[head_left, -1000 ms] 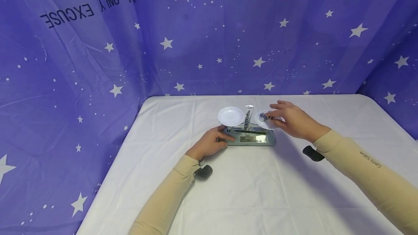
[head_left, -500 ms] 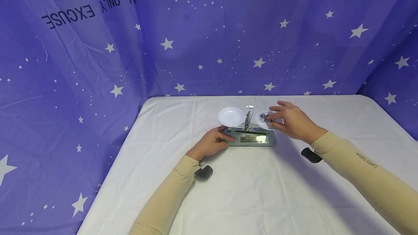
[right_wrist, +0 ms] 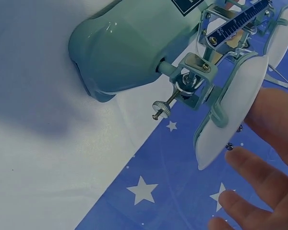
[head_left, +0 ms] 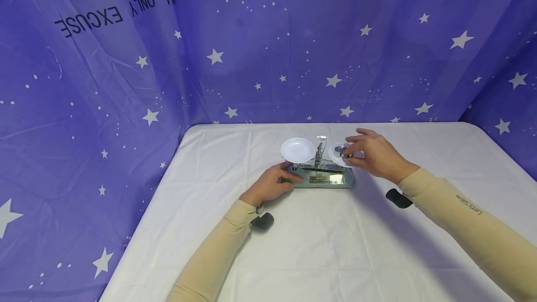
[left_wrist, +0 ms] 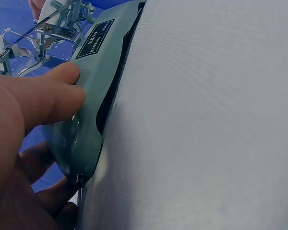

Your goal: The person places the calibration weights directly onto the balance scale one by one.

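With our left hand (head_left: 268, 184), we are holding the long green metal scale (head_left: 324, 184) by its end, toward the white cloth-covered table (head_left: 356, 246)'s back edge. Our right hand (head_left: 377, 155) is pinching a tiny shiny metal weight (head_left: 347, 156) inside the round white dish (head_left: 332, 157). Wide cloth is stretching in front.

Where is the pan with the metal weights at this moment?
In the head view, the pan is on the right side of the balance scale, beside the central post, with the metal weights on it and the right hand over its edge.
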Demonstrator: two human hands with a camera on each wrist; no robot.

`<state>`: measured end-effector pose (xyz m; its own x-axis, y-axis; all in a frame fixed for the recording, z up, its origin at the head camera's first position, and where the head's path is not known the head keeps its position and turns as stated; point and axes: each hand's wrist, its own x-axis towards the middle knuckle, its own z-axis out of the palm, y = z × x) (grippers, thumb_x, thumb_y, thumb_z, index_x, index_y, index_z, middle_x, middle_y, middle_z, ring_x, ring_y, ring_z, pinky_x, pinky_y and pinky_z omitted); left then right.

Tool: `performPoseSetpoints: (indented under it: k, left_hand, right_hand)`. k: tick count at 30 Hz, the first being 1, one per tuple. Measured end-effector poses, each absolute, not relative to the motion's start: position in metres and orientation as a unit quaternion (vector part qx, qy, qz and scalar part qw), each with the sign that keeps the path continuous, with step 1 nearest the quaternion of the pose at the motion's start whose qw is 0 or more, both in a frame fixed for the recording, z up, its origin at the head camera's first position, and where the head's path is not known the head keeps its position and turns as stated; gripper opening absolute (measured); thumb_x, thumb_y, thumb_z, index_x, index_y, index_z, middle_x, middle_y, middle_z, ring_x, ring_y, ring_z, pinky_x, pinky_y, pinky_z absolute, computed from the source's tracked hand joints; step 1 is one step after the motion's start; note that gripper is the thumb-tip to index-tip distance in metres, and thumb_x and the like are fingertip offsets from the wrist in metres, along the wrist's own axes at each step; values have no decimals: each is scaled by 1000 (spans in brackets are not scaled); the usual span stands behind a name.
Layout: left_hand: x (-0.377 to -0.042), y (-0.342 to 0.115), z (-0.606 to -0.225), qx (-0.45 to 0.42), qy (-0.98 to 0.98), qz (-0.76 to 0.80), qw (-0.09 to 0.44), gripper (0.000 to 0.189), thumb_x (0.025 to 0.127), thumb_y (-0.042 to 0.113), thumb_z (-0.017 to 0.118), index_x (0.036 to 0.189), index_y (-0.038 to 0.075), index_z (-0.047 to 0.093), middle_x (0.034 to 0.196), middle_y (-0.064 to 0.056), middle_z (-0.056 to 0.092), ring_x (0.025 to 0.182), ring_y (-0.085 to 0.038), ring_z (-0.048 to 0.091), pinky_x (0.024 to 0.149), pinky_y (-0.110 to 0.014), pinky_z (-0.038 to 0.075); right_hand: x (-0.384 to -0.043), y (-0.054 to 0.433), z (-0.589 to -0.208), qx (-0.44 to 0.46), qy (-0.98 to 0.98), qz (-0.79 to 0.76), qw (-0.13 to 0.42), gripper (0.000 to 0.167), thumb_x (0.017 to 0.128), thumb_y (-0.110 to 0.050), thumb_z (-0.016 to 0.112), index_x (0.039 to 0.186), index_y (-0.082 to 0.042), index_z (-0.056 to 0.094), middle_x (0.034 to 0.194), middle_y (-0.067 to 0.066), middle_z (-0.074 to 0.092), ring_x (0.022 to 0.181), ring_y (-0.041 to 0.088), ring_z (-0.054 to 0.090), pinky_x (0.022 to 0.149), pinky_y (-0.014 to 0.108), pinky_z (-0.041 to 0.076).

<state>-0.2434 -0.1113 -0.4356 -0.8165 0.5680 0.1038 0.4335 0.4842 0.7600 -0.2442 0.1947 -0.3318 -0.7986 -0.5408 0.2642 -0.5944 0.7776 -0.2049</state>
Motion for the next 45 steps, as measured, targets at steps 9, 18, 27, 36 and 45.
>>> performPoseSetpoints:
  k: [9, 18, 27, 36, 45]
  left_hand:
    - [-244, -112, -436, 297, 855, 417, 81, 30, 88, 7, 63, 114, 8, 79, 159, -19, 43, 152, -36, 36, 127, -51, 29]
    - [-246, -111, -438, 297, 857, 412, 80, 31, 88, 8, 62, 115, 9, 79, 159, -19, 44, 152, -36, 36, 127, -50, 29]
    - [-246, -111, -439, 290, 860, 412, 82, 31, 89, 9, 63, 115, 10, 79, 160, -18, 42, 152, -35, 36, 127, -51, 29]
    - [-245, -112, -439, 294, 857, 416, 75, 31, 88, 7, 62, 114, 9, 79, 159, -19, 45, 151, -36, 38, 126, -52, 30]
    - [-245, -111, -437, 295, 858, 413, 78, 31, 88, 7, 62, 114, 9, 79, 159, -18, 45, 151, -36, 38, 127, -50, 29]
  right_hand:
    - [-246, 194, -331, 281, -945, 143, 89, 19, 78, -8, 83, 96, -5, 82, 126, 24, 70, 135, 56, 48, 113, 68, 39]
    - [-245, 197, -329, 285, -942, 143, 107, 25, 77, -11, 84, 101, -3, 81, 130, 25, 68, 136, 57, 46, 115, 67, 35]
    - [-240, 208, -329, 271, -945, 136, 122, 45, 82, -22, 83, 121, -2, 74, 142, 29, 57, 142, 60, 36, 117, 71, 28]
    - [-236, 220, -331, 203, -957, 197, 73, 63, 89, -28, 76, 142, -2, 58, 154, 34, 42, 148, 60, 25, 118, 74, 21]
    - [-227, 227, -334, 170, -951, 252, 62, 66, 92, -31, 72, 148, -2, 51, 159, 32, 36, 150, 57, 23, 115, 78, 20]
